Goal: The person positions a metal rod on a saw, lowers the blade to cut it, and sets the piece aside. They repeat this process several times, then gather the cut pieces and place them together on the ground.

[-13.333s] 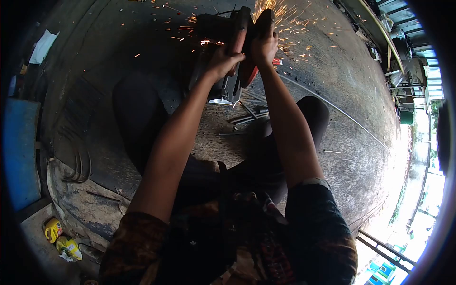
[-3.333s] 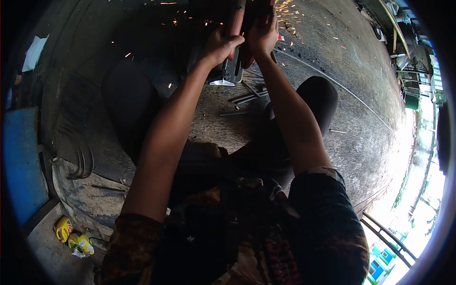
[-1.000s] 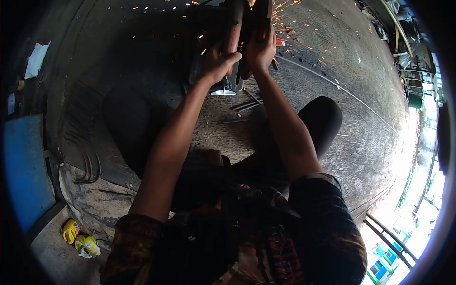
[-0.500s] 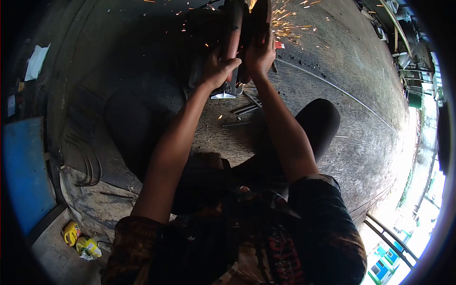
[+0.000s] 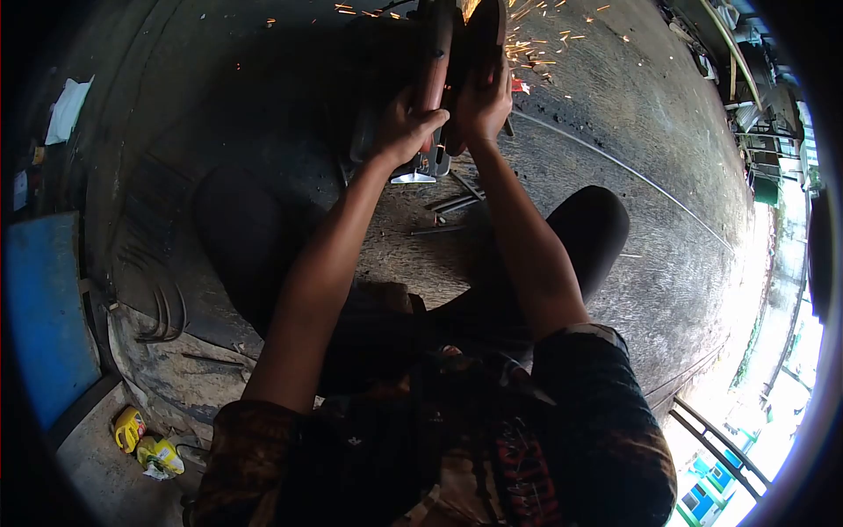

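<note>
My left hand is closed round the near end of a long reddish-brown bar, its thumb lying across the top. Beside it, my right hand grips a dark long piece with a rounded edge, fingers along its right side. Both pieces run away from me, side by side, to the top edge of the view. Bright orange sparks fly from between and beyond them. Under my hands is a dark machine, mostly hidden, with a pale metal plate at its near end.
Several short metal bars lie on the worn floor between my knees. A long thin rod stretches to the right. At left stand a blue panel and curved rods; yellow packages lie lower left.
The spray of sparks has changed shape. Both hands keep their hold and have shifted only very slightly to the right.
</note>
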The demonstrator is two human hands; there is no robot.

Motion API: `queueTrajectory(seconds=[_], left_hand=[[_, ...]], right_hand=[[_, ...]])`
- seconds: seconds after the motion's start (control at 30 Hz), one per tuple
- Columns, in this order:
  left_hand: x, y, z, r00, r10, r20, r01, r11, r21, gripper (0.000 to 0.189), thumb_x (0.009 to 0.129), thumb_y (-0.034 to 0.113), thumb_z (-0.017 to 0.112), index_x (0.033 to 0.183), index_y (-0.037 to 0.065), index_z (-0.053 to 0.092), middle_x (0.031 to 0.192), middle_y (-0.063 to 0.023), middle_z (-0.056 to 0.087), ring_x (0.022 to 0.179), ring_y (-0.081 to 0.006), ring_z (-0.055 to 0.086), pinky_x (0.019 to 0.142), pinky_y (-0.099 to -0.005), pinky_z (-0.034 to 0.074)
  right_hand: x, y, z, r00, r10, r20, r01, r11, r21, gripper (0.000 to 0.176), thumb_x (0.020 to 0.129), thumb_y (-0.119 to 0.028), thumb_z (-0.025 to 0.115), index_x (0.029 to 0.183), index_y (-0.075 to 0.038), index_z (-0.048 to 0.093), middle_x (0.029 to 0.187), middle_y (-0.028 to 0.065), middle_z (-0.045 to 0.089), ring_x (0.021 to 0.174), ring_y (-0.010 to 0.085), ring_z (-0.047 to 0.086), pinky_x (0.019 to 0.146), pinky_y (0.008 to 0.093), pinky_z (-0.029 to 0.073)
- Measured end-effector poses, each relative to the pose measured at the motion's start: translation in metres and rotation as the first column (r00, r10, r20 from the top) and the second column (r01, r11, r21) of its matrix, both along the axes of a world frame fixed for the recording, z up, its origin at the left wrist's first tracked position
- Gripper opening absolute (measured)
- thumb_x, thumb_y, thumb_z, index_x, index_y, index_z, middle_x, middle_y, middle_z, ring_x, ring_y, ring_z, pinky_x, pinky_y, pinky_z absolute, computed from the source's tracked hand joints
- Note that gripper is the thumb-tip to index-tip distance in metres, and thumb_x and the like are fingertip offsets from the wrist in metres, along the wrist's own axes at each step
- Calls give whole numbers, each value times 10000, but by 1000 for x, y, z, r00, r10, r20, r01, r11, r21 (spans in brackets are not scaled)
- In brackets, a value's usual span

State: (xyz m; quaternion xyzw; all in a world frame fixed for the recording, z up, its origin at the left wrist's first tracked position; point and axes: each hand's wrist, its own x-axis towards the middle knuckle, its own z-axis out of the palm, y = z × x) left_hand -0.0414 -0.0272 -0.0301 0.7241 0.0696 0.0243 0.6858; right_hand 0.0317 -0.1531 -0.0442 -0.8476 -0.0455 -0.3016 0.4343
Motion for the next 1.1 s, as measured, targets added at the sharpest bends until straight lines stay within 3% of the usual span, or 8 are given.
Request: queueTrajectory(seconds=[0.13, 0.23, 0.43, 0.57, 0.63, 0.9, 1.0, 1.1], left_hand=[[-1, -1, -1, 1000, 17, -1, -17, 1000, 19, 557, 734, 285, 789, 1165, -2, 584, 1023, -107, 649, 936, -185, 623, 839, -334, 498], [0, 0, -4, 1000, 18, -7, -17, 999, 48, 555, 731, 292, 790, 1160, 5, 588, 1022, -102, 650, 930, -186, 624, 838, -335, 499], [0, 1, -5, 998, 9, 55, -13, 998, 66, 556, 729, 304, 790, 1158, 11, 591, 1025, -108, 650, 931, -191, 625, 837, -336, 499], [2, 2, -10, 1000, -21, -10, 22, 998, 58, 557, 730, 301, 788, 1158, 6, 589, 1026, -111, 649, 930, -193, 624, 834, -336, 500], [2, -1, -13, 997, 36, 64, -41, 996, 80, 547, 744, 329, 759, 1152, 0, 601, 914, -72, 648, 807, -145, 616, 766, -308, 498], [-2, -1, -6, 999, 18, 48, -20, 998, 55, 527, 751, 330, 759, 1137, 5, 606, 905, -66, 645, 807, -139, 614, 761, -304, 495], [-1, 0, -9, 999, 7, 44, -9, 998, 66, 520, 756, 331, 756, 1137, 10, 606, 910, -64, 644, 815, -139, 611, 769, -304, 493], [1, 0, -15, 999, 1, 55, -4, 999, 54, 522, 759, 333, 753, 1145, 15, 604, 927, -63, 642, 835, -140, 607, 783, -303, 488]], right_hand=[[-1, -1, 1, 999, 14, 32, -15, 1000, 8, 482, 903, -145, 561, 1367, -72, 452, 1295, 204, 544, 1107, 422, 576, 883, 463, 512], [-2, 1, 2, 998, 7, -55, -5, 1000, 29, 482, 904, -144, 560, 1368, -72, 452, 1297, 207, 542, 1100, 425, 580, 876, 463, 515], [0, -1, 0, 1000, 12, 2, -12, 1000, 4, 489, 906, -151, 557, 1375, -73, 446, 1310, 213, 532, 1111, 427, 574, 885, 467, 510], [0, -2, -4, 999, 16, -36, -16, 1000, 4, 493, 904, -146, 555, 1377, -70, 443, 1310, 215, 531, 1124, 426, 566, 897, 465, 504], [1, -1, -3, 999, 19, -51, -18, 1000, 10, 494, 902, -146, 557, 1376, -67, 443, 1308, 217, 532, 1127, 426, 564, 900, 464, 503], [2, -2, -7, 999, 21, 39, -20, 999, -29, 530, 878, -136, 573, 1385, -80, 430, 1325, 210, 519, 1120, 420, 567, 891, 473, 504], [-2, -2, -5, 999, 24, -38, -24, 1000, 15, 533, 877, -135, 573, 1387, -89, 426, 1318, 210, 521, 1110, 423, 569, 880, 478, 508], [-1, -1, -5, 1000, 21, -2, -21, 1000, 2, 519, 881, -133, 568, 1382, -95, 434, 1311, 208, 526, 1102, 424, 573, 870, 480, 511]])
